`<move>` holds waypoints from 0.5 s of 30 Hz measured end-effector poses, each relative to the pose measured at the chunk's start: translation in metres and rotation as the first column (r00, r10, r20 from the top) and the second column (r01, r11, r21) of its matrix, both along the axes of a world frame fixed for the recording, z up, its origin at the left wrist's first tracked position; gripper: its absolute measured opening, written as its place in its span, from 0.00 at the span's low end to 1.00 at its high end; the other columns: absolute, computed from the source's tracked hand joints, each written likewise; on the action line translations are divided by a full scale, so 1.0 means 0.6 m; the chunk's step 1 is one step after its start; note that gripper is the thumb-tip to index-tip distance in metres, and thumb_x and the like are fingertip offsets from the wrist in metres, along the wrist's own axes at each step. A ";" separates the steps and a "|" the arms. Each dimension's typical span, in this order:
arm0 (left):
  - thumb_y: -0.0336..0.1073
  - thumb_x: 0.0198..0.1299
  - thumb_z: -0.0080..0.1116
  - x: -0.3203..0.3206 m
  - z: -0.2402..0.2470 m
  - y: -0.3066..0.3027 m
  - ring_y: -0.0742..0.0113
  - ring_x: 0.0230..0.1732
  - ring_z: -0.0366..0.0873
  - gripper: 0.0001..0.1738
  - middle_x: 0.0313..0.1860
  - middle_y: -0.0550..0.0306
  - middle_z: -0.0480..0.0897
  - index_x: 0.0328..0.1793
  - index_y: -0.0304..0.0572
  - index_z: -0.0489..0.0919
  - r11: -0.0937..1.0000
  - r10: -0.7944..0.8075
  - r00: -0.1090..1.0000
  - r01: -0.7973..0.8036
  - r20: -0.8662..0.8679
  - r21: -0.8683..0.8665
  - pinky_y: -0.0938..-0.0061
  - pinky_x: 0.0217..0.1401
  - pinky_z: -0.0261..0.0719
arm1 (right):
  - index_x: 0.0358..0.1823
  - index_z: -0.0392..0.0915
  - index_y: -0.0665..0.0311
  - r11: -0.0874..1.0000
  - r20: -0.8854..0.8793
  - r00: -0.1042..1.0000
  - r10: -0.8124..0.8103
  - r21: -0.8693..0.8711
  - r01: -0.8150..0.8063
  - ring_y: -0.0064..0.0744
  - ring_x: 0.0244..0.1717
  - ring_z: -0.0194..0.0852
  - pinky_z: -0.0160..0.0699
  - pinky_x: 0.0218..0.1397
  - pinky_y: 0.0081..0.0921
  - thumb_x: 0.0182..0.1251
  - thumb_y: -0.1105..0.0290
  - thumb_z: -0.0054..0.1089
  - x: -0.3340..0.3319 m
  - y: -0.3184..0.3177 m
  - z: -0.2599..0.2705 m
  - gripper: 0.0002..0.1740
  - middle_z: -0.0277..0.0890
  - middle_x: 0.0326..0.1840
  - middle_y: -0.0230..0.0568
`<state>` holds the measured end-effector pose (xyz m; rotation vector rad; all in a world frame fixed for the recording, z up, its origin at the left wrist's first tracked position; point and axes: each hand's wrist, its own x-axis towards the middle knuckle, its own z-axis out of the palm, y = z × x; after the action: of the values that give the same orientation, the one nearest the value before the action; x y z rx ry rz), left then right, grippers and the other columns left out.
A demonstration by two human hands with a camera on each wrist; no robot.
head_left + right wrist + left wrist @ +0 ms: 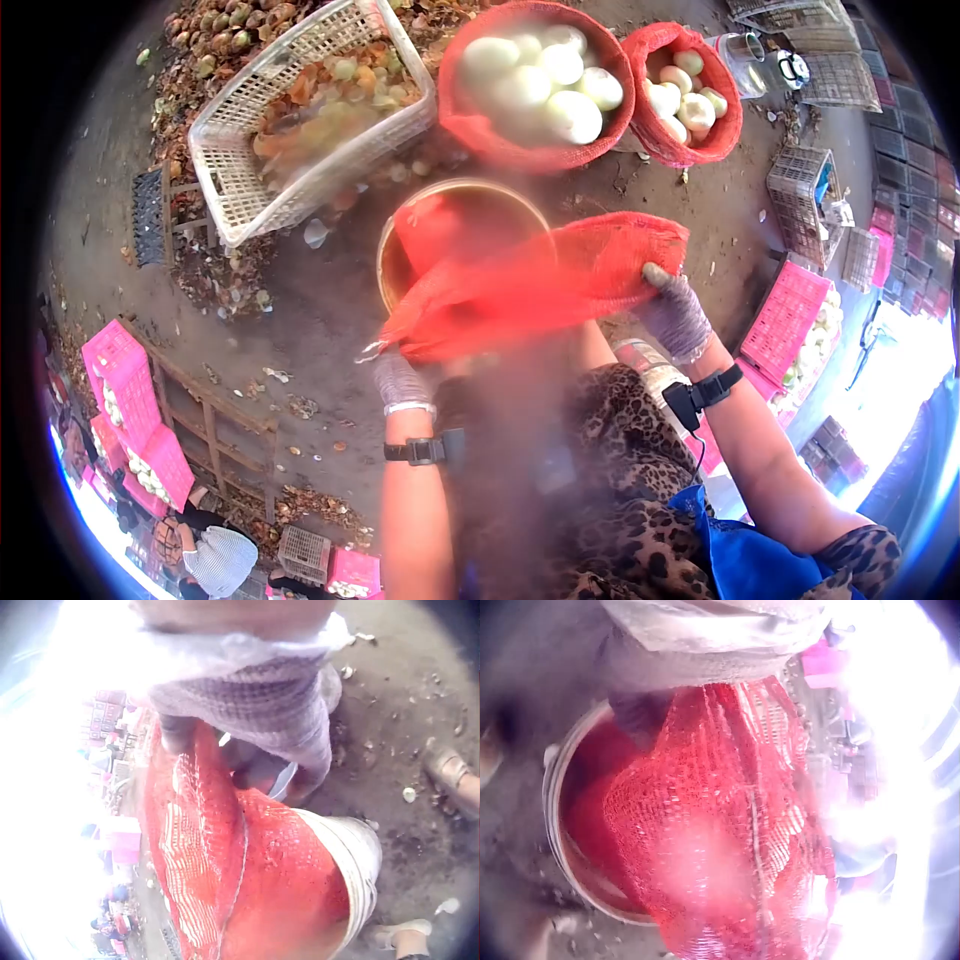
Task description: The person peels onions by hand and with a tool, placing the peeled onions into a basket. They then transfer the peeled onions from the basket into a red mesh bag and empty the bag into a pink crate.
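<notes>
A red mesh bag (pixel 560 275) is stretched sideways between both gloved hands over a round bucket (pixel 470 184). My left hand (pixel 398 380) grips the bag's left end, where a pale string end sticks out. At the other end, my right hand (pixel 676 318) holds the bag's edge, thumb on top. From the right wrist, the mesh (pixel 281 874) hangs down over the bucket's pale outer side (pixel 365 859). In the left wrist view the netting (pixel 697 817) spreads beneath the hand, and red material also lines the bucket's inside. The left fingertips are mostly hidden by the mesh.
Beyond the bucket stand two red mesh-covered containers of peeled onions, a large one (pixel 455 80) and a smaller one (pixel 725 130). A white crate (pixel 225 150) with onion skins is at left. Pink crates (pixel 790 320) line the right. Skins litter the floor.
</notes>
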<state>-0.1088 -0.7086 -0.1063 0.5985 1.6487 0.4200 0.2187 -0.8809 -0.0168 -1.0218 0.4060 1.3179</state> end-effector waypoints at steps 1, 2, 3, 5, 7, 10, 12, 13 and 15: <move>0.39 0.66 0.50 0.002 0.025 0.017 0.51 0.55 0.77 0.19 0.55 0.48 0.79 0.59 0.37 0.75 0.991 0.121 0.992 -0.122 0.018 0.048 0.56 0.55 0.80 | 0.68 0.61 0.66 1.000 0.088 0.996 0.019 0.007 -0.020 0.41 0.68 0.63 0.56 0.75 0.41 0.63 0.65 0.62 0.010 -0.013 -0.023 0.33 0.66 0.67 0.45; 0.39 0.66 0.51 0.003 0.043 0.033 0.52 0.54 0.78 0.18 0.54 0.49 0.79 0.58 0.38 0.75 0.966 0.239 0.970 -0.242 0.046 0.093 0.56 0.54 0.81 | 0.67 0.62 0.65 0.999 0.178 0.983 0.037 0.011 -0.040 0.40 0.68 0.62 0.56 0.75 0.40 0.65 0.65 0.60 0.026 -0.043 -0.062 0.31 0.66 0.67 0.45; 0.38 0.66 0.52 0.004 0.055 0.048 0.52 0.54 0.78 0.17 0.53 0.49 0.80 0.57 0.39 0.76 0.925 0.350 0.933 -0.358 0.080 0.130 0.55 0.53 0.82 | 0.67 0.62 0.65 0.999 0.186 0.982 0.025 0.035 -0.032 0.39 0.69 0.62 0.56 0.75 0.39 0.66 0.66 0.58 0.029 -0.050 -0.069 0.29 0.66 0.67 0.45; 0.42 0.65 0.50 -0.009 0.075 0.060 0.54 0.52 0.79 0.17 0.52 0.50 0.80 0.54 0.42 0.78 0.962 0.118 0.980 -0.153 0.160 0.228 0.56 0.53 0.82 | 0.66 0.64 0.64 0.995 0.109 0.994 -0.021 0.102 0.010 0.37 0.69 0.61 0.56 0.75 0.37 0.68 0.65 0.54 0.021 -0.040 -0.049 0.26 0.66 0.67 0.45; 0.42 0.66 0.47 -0.028 0.074 0.031 0.55 0.54 0.78 0.18 0.54 0.51 0.79 0.55 0.40 0.76 0.970 -0.204 0.959 0.170 0.195 0.176 0.57 0.56 0.80 | 0.65 0.65 0.62 0.979 -0.059 0.995 -0.076 0.187 0.086 0.34 0.70 0.60 0.57 0.75 0.34 0.71 0.65 0.51 0.005 -0.018 -0.001 0.23 0.67 0.66 0.45; 0.40 0.66 0.44 -0.068 0.001 -0.047 0.55 0.59 0.74 0.19 0.58 0.51 0.76 0.58 0.38 0.73 0.907 -0.377 0.866 0.418 0.329 -0.060 0.58 0.65 0.72 | 0.48 0.72 0.59 0.963 -0.125 0.962 -0.243 -0.152 0.223 0.31 0.36 0.73 0.74 0.47 0.35 0.72 0.62 0.49 -0.014 -0.075 0.031 0.11 0.76 0.35 0.38; 0.39 0.64 0.46 -0.077 -0.039 -0.098 0.55 0.60 0.73 0.20 0.59 0.49 0.75 0.59 0.40 0.74 0.648 -0.762 0.640 0.752 0.103 0.121 0.58 0.69 0.67 | 0.43 0.71 0.58 0.944 -0.164 0.941 -0.297 -0.198 0.264 0.27 0.24 0.66 0.71 0.40 0.32 0.71 0.62 0.50 0.013 -0.141 0.026 0.09 0.70 0.24 0.32; 0.38 0.62 0.47 -0.053 -0.035 -0.126 0.55 0.60 0.72 0.20 0.58 0.47 0.75 0.58 0.42 0.75 0.398 -0.897 0.431 0.885 -0.099 0.243 0.57 0.69 0.66 | 0.40 0.71 0.57 0.926 -0.158 0.926 -0.344 -0.218 0.307 0.26 0.19 0.61 0.69 0.37 0.30 0.71 0.62 0.52 0.022 -0.157 0.028 0.08 0.66 0.18 0.29; 0.36 0.59 0.50 -0.010 -0.018 -0.135 0.53 0.61 0.71 0.20 0.58 0.44 0.75 0.58 0.44 0.77 0.095 -0.924 0.201 0.945 -0.326 0.313 0.56 0.70 0.63 | 0.37 0.72 0.59 0.922 0.007 0.982 -0.186 -0.344 0.177 0.25 0.17 0.60 0.72 0.34 0.32 0.70 0.65 0.52 0.038 -0.141 0.063 0.06 0.63 0.17 0.29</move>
<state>-0.1147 -0.7899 -0.1168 1.9198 0.8175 -0.2345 0.2414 -0.9653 0.0207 -1.2247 0.7534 1.1146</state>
